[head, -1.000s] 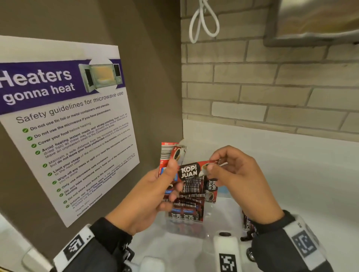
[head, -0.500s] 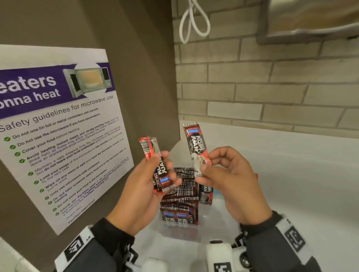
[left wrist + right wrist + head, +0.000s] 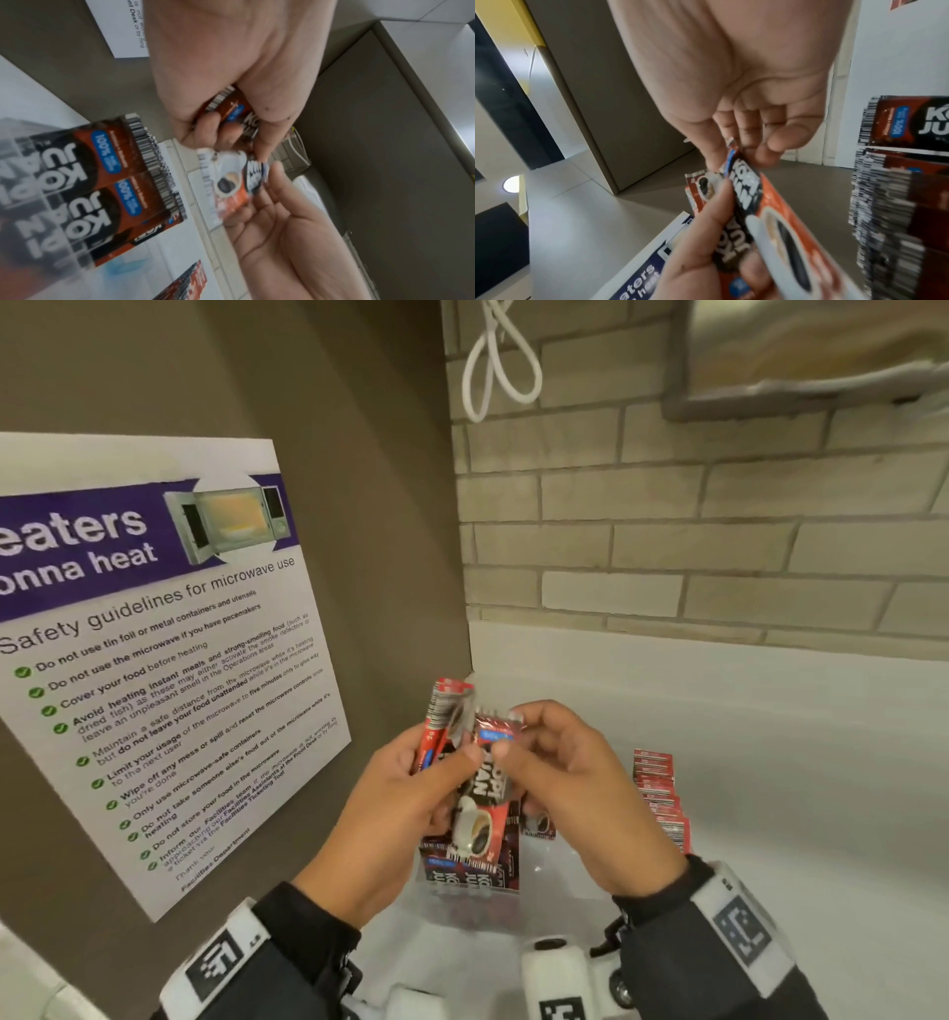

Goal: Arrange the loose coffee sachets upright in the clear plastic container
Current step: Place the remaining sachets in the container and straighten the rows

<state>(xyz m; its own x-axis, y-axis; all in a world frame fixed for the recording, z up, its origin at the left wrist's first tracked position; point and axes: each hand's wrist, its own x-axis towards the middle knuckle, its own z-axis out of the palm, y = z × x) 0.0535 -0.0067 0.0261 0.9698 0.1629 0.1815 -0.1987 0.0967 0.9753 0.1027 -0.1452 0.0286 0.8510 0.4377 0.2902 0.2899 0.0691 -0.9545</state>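
My left hand (image 3: 457, 762) grips a red coffee sachet (image 3: 444, 721) upright in front of me. My right hand (image 3: 506, 737) pinches the top edge of a second sachet (image 3: 480, 819), which hangs with its cup picture downward and lies against the left thumb. Both hands are held together just above the clear plastic container (image 3: 462, 901), where several sachets (image 3: 477, 875) stand upright. In the left wrist view the left fingers curl round their sachet (image 3: 228, 109). In the right wrist view the right fingertips nip the hanging sachet (image 3: 782, 223).
A second row of red sachets (image 3: 660, 788) stands on the white counter (image 3: 796, 814) at the right. A microwave safety poster (image 3: 154, 660) hangs on the brown panel at the left. Behind is a brick wall (image 3: 667, 531) with a white cable loop (image 3: 498, 361).
The hands were apart, each holding up a sachet. The right hand has since moved left and down, bringing its sachet against the left thumb.
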